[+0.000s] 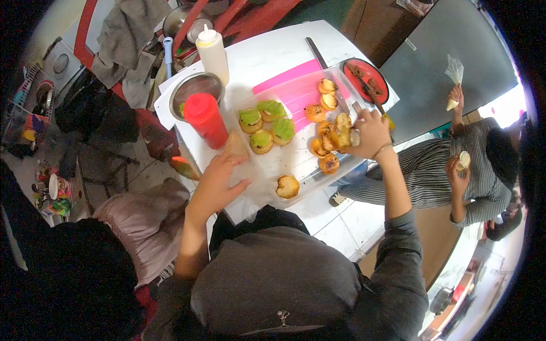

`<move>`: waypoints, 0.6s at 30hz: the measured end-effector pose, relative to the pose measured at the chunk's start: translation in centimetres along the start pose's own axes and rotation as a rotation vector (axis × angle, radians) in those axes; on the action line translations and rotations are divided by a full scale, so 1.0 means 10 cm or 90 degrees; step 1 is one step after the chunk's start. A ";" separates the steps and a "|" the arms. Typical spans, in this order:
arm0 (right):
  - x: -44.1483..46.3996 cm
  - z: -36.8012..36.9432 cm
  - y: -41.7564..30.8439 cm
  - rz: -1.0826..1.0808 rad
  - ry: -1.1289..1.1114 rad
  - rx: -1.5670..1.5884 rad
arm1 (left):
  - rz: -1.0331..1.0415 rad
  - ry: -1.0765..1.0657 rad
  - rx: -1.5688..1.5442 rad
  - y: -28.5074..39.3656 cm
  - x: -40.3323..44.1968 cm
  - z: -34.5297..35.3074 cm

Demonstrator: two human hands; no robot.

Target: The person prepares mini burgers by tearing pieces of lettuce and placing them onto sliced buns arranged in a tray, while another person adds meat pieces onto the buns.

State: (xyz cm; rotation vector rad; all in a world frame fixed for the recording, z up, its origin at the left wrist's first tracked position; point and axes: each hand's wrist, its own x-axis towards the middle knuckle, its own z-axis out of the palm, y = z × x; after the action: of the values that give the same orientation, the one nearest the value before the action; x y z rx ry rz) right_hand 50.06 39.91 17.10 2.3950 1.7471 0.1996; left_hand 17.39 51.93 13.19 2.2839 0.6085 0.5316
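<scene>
My right hand (369,135) is closed around a small bun piece, blurred, over the right side of a clear plastic tray (307,184). Under and beside it lie several toasted bun pieces (329,163). My left hand (219,181) rests at the tray's left edge, fingers apart, holding nothing I can see. Several buns topped with green lettuce (283,129) sit at the tray's left. One bare bun half (288,186) lies near the front. Just beyond my left hand stands a red bottle (206,120).
A white bottle (212,57) and metal bowl (196,91) stand at the back left. A pink board (284,79), a knife (316,52) and a red plate (378,79) lie farther back. A person in stripes (421,170) stands at right, holding a piping bag and bun.
</scene>
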 end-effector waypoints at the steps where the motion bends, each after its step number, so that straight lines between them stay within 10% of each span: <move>1: 0.04 0.01 -0.18 -0.036 -0.017 -0.008 | 0.004 0.000 -0.003 -0.01 -0.01 0.04; 9: 0.24 0.38 -1.56 0.030 -0.179 0.114 | -0.013 -0.018 0.003 0.00 -0.05 0.07; 18: 0.23 0.66 -1.19 -0.045 -0.366 0.358 | -0.005 -0.021 0.021 -0.08 -0.11 0.04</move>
State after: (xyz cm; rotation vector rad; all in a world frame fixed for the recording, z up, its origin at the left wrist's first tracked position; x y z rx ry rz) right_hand 41.11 45.27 8.13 2.3526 1.7351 -1.0080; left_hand 16.54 51.63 12.19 2.3157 0.6145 0.4818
